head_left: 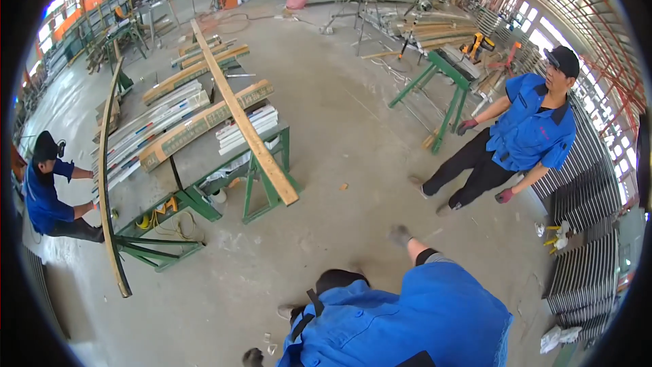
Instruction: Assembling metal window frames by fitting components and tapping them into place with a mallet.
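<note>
My right hand [401, 234], in a grey glove, reaches forward over the concrete floor from my blue sleeve. It touches nothing I can see, and its fingers are too small and blurred to read. At the bottom edge, my left hand [252, 358] appears in a dark glove, partly cut off by the frame. It hangs low beside my body, its fingers unclear. Ahead on the left stands a green-framed workbench [197, 180] with white strips [248, 128] and a long cardboard-wrapped bundle [204, 129] on it. A long wooden beam [248, 119] lies across them.
A second long beam [103, 177] stands near a co-worker [51, 190] at the far left. Another co-worker [543, 122] in blue stands to the right, wearing gloves. Behind is a green stand [441, 78]. Striped stacked panels [584, 278] line the right side.
</note>
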The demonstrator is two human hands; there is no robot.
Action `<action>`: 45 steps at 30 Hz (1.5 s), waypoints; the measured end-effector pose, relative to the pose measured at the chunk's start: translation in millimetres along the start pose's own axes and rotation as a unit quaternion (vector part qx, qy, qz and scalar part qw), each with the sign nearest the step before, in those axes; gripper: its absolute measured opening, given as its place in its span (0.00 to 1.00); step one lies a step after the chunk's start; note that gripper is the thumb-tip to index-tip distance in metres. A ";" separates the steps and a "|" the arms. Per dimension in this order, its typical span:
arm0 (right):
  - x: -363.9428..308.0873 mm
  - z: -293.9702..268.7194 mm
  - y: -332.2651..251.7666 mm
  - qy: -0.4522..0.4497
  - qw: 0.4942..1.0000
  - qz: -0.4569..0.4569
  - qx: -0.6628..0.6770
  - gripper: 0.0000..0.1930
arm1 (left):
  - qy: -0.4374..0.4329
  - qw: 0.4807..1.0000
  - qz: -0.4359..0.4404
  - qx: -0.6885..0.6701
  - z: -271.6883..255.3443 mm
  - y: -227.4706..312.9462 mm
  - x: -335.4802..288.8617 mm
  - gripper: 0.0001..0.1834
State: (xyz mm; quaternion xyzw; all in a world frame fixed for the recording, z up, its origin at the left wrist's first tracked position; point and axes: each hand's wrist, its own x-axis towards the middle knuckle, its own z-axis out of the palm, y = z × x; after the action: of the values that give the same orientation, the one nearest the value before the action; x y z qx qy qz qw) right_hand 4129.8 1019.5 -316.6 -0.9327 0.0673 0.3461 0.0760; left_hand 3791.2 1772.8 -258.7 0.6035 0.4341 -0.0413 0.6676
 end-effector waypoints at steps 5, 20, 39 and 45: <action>-62.2 -50.9 136.8 0.235 0.913 0.289 -0.169 0.21 | -0.014 0.996 -0.029 -0.082 -66.0 68.1 113.8 0.09; 39.9 -23.5 -669.8 -0.066 0.933 -0.282 0.212 0.30 | 0.089 0.994 -0.038 0.048 -232.0 161.3 215.9 0.06; -95.2 75.0 -880.8 -0.051 0.887 -0.167 0.428 0.25 | 0.022 0.996 0.015 0.087 -484.1 284.8 415.8 0.10; -97.8 78.0 -914.6 -0.048 0.885 -0.172 0.430 0.25 | 0.003 0.999 -0.006 0.054 -495.3 294.0 411.8 0.12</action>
State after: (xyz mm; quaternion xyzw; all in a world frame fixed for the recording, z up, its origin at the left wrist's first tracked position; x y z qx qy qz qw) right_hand 4169.8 1937.1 -223.9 -0.7880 0.0446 0.3088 0.5308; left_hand 3954.2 2461.5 -239.4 0.6362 0.4370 -0.0663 0.6324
